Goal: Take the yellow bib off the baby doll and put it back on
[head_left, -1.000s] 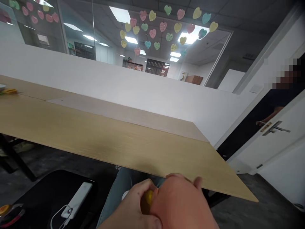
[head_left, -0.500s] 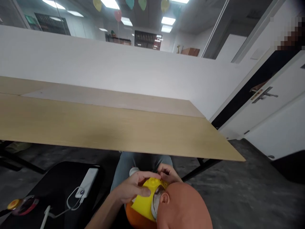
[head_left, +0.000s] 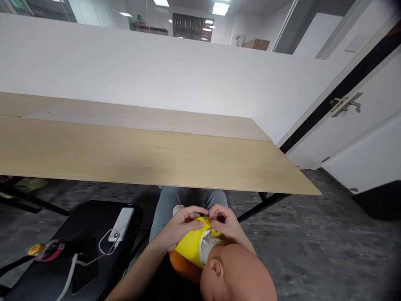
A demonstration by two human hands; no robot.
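Note:
A baby doll [head_left: 241, 274] lies across my lap, its bald head toward me. Around its neck is a yellow bib [head_left: 191, 247], apparently of soft plastic, over white cloth [head_left: 206, 246]. My left hand [head_left: 180, 229] grips the bib's upper edge between thumb and fingers. The bib's neck strap, with small holes in it, is pinched by my right hand [head_left: 228, 225]. The fingertips of both hands are close together at the neck opening. Orange material [head_left: 184, 267] shows below the bib. Past my left hand is a small white end [head_left: 178, 208] of something I cannot make out.
A wooden table [head_left: 156, 161] stands in front of my knees. On a black seat [head_left: 103, 213] to my left lie a white power bank [head_left: 122, 223] with a cable, a dark flat device [head_left: 86, 267] and a yellow-capped bottle [head_left: 50, 250]. A door [head_left: 369, 121] stands at the right.
My left hand has shifted from lying over the bib's front to its upper edge. My right hand has lifted the strap into clearer view. The camera has tilted down.

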